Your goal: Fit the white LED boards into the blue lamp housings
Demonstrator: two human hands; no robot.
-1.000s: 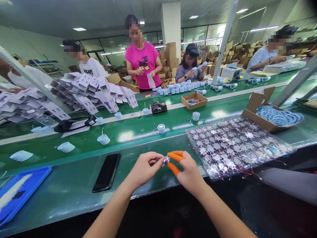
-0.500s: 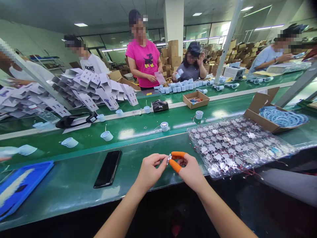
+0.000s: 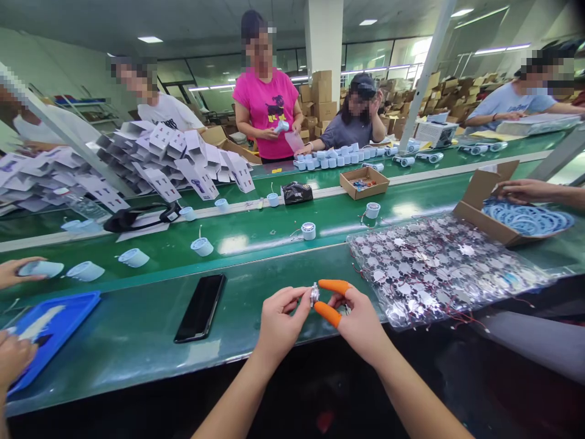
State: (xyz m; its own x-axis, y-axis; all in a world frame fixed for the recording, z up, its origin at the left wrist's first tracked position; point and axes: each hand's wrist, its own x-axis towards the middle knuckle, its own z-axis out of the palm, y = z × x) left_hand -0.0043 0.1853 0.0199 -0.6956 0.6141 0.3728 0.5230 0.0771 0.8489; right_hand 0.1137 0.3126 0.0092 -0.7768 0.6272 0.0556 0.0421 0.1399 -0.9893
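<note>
Head view: glossy green worktop point(image 3: 244, 308), with a black rectangular phone point(image 3: 200, 308) lying flat, taken as landmark. Beyond the phone, a green conveyor belt point(image 3: 256, 221) carries spaced light-blue plastic cups point(image 3: 202, 246). Left of the phone, a blue plastic tray point(image 3: 78, 313), a co-worker's hand at its near end. Well right of it, a clear-wrapped sheet of silvery discs point(image 3: 429, 274) with red wires; past that, an open brown cardboard box point(image 3: 484, 224) of light-blue rings point(image 3: 525, 218), another person's hand point(image 3: 518, 190) in it. Far beyond the phone: white pillar point(image 3: 324, 36), stacked brown cartons point(image 3: 323, 91), co-workers.

Small silvery metal part point(image 3: 314, 295) right of the phone, raised over the worktop edge. Left hand point(image 3: 282, 318) pinches it, thumb against fingertips. Right hand point(image 3: 359, 317) opposite, orange-covered thumb and index finger parted, tips beside the part; cannot tell whether they bear on it. Forearms converge from below.
</note>
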